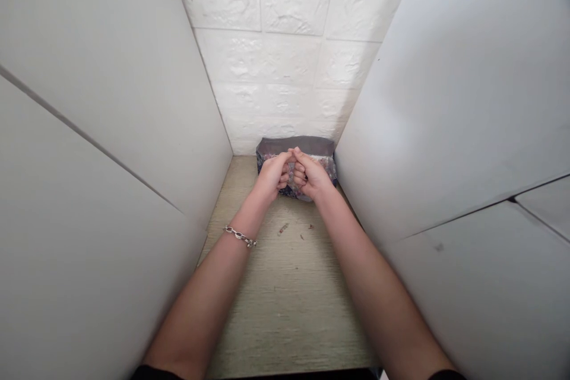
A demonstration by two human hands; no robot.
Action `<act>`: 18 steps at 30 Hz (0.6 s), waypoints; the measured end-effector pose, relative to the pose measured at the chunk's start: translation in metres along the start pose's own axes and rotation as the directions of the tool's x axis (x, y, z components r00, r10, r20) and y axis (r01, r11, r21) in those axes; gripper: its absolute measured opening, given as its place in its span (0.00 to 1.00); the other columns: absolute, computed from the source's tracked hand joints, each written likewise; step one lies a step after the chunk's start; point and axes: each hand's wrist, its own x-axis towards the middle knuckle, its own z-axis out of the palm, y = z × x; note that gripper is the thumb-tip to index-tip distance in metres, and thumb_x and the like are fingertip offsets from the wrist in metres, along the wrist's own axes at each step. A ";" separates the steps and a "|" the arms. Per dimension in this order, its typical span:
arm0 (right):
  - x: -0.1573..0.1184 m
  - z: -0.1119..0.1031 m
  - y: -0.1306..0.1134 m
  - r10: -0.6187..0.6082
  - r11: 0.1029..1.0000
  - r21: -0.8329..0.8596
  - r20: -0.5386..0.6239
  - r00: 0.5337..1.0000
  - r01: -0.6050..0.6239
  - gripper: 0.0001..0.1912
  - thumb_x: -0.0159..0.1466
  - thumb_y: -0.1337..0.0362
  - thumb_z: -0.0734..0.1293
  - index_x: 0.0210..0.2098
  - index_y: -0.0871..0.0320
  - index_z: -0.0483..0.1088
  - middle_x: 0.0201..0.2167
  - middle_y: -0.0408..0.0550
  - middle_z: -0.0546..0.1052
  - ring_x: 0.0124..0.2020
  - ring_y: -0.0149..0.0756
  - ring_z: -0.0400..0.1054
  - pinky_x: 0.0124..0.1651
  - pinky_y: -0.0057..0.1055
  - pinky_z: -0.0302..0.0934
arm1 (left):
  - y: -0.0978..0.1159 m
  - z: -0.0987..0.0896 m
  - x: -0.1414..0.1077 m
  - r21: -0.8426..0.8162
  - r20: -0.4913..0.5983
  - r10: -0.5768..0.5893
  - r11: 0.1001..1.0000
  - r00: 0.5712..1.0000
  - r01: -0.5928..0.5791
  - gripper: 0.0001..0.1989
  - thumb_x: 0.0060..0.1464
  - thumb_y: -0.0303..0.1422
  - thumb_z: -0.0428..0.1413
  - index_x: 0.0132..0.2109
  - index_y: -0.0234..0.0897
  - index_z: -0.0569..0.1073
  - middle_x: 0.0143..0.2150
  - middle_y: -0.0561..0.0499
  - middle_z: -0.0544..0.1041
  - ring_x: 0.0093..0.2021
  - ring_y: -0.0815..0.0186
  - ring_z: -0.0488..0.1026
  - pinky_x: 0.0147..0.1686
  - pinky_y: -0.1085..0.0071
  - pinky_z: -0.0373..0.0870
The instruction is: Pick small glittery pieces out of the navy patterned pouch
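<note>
Your left hand (272, 178) and right hand (312, 175) have curled fingers, thumb tips together, at the front of a grey-rimmed, multicoloured patterned bag (296, 145) by the white brick-textured wall (285, 59); whether they grip it, you cannot tell. Small brownish bits (284, 228) lie on the pale wood-grain surface (289, 297), between white panels (98, 71).

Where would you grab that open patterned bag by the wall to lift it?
Probably by both ends of its rim, one hand on each, from above: the open bag is wide and low, its mouth faces up, and its right end sits close beside the white panel, leaving little room for fingers from that side.
</note>
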 end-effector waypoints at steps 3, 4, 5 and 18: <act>-0.001 0.001 -0.002 -0.031 0.997 -0.074 -0.008 0.999 0.030 0.13 0.49 0.57 0.66 0.29 0.58 0.65 0.09 0.30 0.47 0.10 0.17 0.35 0.11 0.18 0.31 | 0.001 -0.001 0.000 -0.060 0.027 -0.019 0.998 0.999 0.021 0.12 0.43 0.40 0.53 0.30 0.34 0.67 0.15 0.61 0.49 0.11 0.81 0.43 0.11 0.79 0.34; -0.001 0.001 -0.003 -0.040 0.995 -0.092 -0.013 0.999 0.039 0.13 0.50 0.56 0.66 0.30 0.58 0.66 0.09 0.30 0.46 0.10 0.17 0.35 0.11 0.18 0.32 | 0.001 -0.001 0.001 -0.078 0.030 -0.027 0.997 0.999 0.030 0.12 0.43 0.40 0.53 0.31 0.34 0.67 0.15 0.61 0.51 0.11 0.81 0.44 0.11 0.79 0.34; -0.002 0.002 -0.004 -0.049 0.993 -0.107 -0.020 0.999 0.046 0.13 0.50 0.56 0.66 0.31 0.58 0.66 0.09 0.30 0.46 0.10 0.17 0.35 0.11 0.18 0.32 | 0.001 -0.001 0.001 -0.093 0.030 -0.037 0.995 0.999 0.040 0.12 0.43 0.40 0.53 0.31 0.34 0.67 0.15 0.60 0.53 0.11 0.81 0.45 0.10 0.79 0.34; 0.000 0.000 -0.009 -0.035 0.998 -0.051 -0.074 0.997 0.031 0.10 0.53 0.60 0.63 0.31 0.61 0.67 0.11 0.33 0.52 0.10 0.17 0.42 0.11 0.17 0.37 | 0.000 0.001 0.002 -0.072 0.046 -0.006 0.997 0.999 0.009 0.07 0.43 0.33 0.53 0.28 0.31 0.68 0.23 0.55 0.65 0.11 0.83 0.52 0.09 0.81 0.37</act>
